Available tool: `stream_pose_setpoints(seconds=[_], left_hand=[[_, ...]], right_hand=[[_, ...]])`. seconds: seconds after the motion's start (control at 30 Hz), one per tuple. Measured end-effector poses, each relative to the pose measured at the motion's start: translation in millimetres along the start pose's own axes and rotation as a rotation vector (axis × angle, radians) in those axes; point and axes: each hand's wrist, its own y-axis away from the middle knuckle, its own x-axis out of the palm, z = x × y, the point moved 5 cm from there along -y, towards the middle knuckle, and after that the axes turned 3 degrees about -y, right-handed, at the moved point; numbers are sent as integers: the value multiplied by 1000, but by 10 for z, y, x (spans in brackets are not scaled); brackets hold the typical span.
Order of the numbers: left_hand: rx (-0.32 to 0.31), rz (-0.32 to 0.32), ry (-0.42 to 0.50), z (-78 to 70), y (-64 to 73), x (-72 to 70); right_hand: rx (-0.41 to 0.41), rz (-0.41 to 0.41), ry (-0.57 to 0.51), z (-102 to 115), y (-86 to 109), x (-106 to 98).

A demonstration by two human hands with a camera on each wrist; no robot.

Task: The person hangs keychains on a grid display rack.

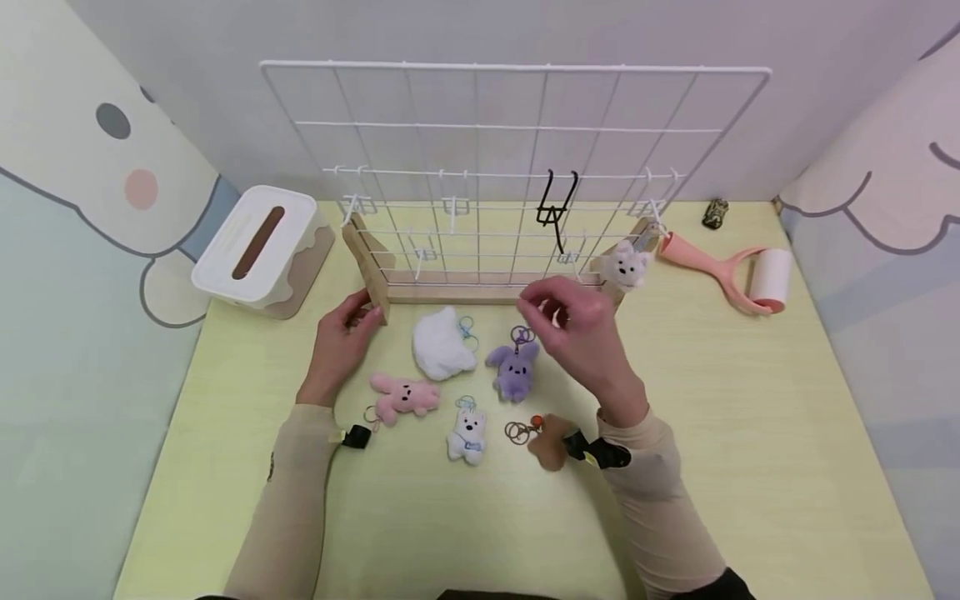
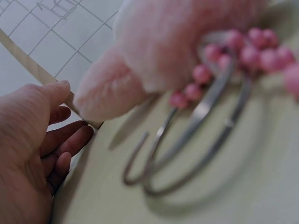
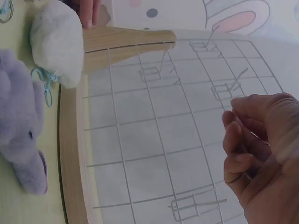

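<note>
My left hand [image 1: 341, 346] grips the wooden side foot [image 1: 371, 271] of a white wire grid rack [image 1: 476, 129], its thumb at the foot's front end. My right hand [image 1: 573, 329] hovers in front of the rack's lower bar, fingers curled and thumb near the index fingertip, nothing seen between them. Above it a black double hook [image 1: 553, 215] hangs on the grid. Close by its fingertips lies a purple plush rabbit keychain [image 1: 515, 372], with a white plush keychain [image 1: 442, 343] to the left. Another white plush keychain [image 1: 625, 265] dangles from the rack's right hook.
Nearer the front lie a pink plush keychain [image 1: 405, 396], a small white bear keychain [image 1: 467, 437] and a brown plush keychain [image 1: 550, 442]. A white tissue box [image 1: 258, 242] stands at left. A pink-handled lint roller [image 1: 720, 271] and a small dark patterned object [image 1: 715, 213] lie at right.
</note>
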Motion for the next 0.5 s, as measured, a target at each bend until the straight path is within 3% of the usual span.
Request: stream_pose_setpoints(seconds=[0.2,0.5], left_hand=[[-7,9,9,2,-4,12],[-5,8,6,7,-6,-10]], right_hand=[[102,245,17,-147,66,280],[416,490,70,-596,197,460]])
